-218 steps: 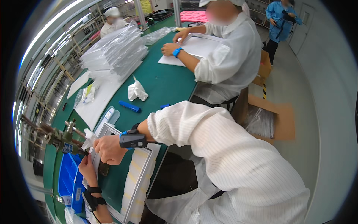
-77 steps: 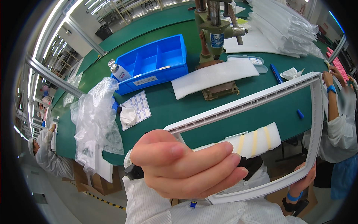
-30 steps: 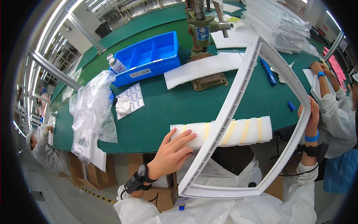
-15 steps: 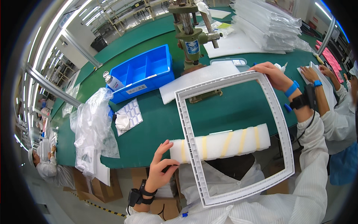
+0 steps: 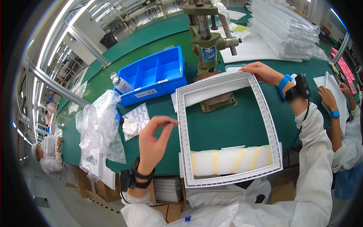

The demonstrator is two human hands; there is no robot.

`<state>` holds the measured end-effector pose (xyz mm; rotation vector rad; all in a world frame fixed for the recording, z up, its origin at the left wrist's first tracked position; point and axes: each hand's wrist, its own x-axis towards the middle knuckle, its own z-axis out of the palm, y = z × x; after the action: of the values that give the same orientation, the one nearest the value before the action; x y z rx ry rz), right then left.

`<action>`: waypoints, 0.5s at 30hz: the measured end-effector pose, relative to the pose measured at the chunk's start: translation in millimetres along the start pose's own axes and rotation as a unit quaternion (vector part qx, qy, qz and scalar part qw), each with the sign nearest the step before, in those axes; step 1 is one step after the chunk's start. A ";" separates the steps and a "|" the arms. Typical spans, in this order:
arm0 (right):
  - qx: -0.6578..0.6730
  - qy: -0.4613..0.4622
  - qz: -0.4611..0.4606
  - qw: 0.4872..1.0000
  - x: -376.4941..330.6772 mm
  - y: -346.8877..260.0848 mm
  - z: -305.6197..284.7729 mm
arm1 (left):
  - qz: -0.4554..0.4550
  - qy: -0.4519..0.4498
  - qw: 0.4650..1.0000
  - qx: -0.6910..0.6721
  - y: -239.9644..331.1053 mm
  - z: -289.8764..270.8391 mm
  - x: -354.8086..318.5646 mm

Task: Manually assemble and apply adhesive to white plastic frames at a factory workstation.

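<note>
A white rectangular plastic frame (image 5: 267,123) with a ribbed rim is tilted over the green table's front part. My right hand (image 5: 261,72) grips its far right corner, thumb and fingers closed on the rim. Beside the left rail is my left hand (image 5: 154,140), slightly blurred, its thumb and forefinger pinched together; whether they hold anything or touch the rail is unclear. A white foam block (image 5: 225,160) wrapped with yellow tape strips lies beneath the frame's near end. Through the opening shows the green press's base (image 5: 218,101), with white foam sheet at the far rail.
A green press (image 5: 204,41) stands behind the frame. A divided blue bin (image 5: 151,81) holds a white bottle (image 5: 121,84). Leftward lie a label sheet (image 5: 140,117) and clear plastic bags (image 5: 100,132). Wrapped stacks (image 5: 283,32) stand far right; a co-worker's hands (image 5: 328,100) are at the right.
The frame's near end has moved away from me, over the foam block. My left hand has risen, and its thumb and forefinger have come together. My right hand keeps its grip on the corner.
</note>
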<state>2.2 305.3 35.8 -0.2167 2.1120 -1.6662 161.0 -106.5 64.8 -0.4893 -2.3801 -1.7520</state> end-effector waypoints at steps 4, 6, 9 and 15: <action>-0.085 0.022 -0.003 0.996 -5.1 -1.9 7.1 | 0.038 -0.081 0.991 0.098 -2.2 34.1 62.3; -0.122 0.028 -0.013 0.992 -9.0 -2.7 12.1 | 0.097 -0.090 0.984 0.123 -11.2 54.9 94.6; -0.287 0.171 -0.033 0.942 -19.3 0.5 17.5 | 0.139 -0.091 0.973 0.161 -29.2 78.7 127.3; -0.311 0.370 -0.077 0.872 -44.7 29.2 20.2 | 0.066 -0.119 0.976 0.168 -50.7 93.4 151.0</action>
<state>55.0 312.2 15.1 0.0955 3.2601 -1.1730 9.1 -5.4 36.5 -0.8211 -2.6614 -1.2599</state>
